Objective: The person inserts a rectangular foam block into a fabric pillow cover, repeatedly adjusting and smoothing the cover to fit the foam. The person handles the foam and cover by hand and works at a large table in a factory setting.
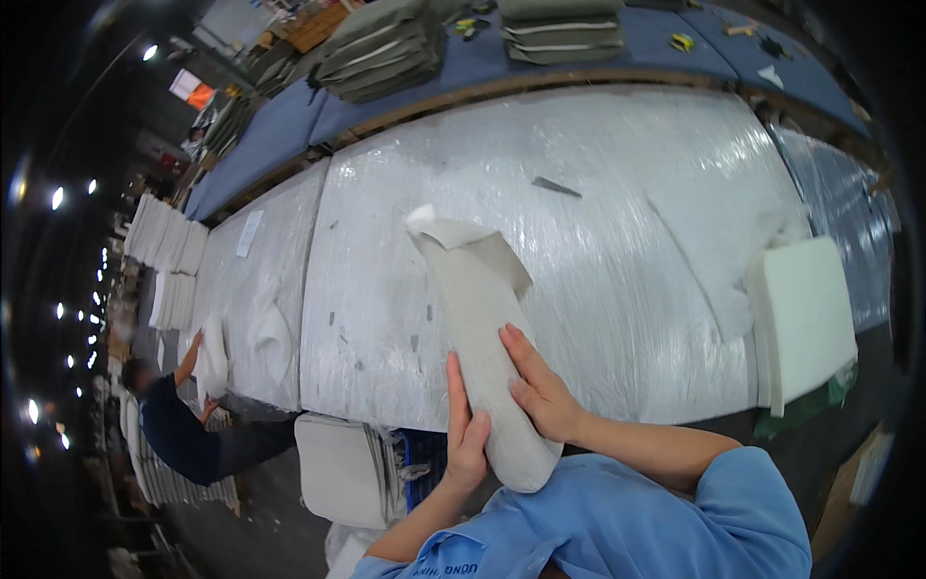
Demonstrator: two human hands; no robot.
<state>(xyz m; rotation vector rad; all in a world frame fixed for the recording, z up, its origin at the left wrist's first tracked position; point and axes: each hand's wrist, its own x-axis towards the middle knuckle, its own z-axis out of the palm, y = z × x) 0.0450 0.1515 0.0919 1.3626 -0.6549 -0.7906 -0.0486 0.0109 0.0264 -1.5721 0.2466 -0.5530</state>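
A long, light-grey fabric-covered cushion (pixel 487 357) stands on edge between my hands, its rounded near end close to my body. Along its left side lies my left hand (pixel 467 436), fingers straight and palm pressed against the cloth. My right hand (pixel 546 388) presses from the other side, so the cushion is gripped between both palms. At the far end a loose fabric flap (pixel 473 241) folds out to the right, and a bit of white filling shows at the tip. The cushion is above a table wrapped in clear plastic film (pixel 608 280).
A dark strip (pixel 557 187) lies on the film. White foam pads (pixel 805 323) stand at the right edge; stacked pads (pixel 347 468) sit below the table at left. Grey fabric stacks (pixel 564 34) rest on the blue far table. Another person (pixel 183 425) handles a white pad at left.
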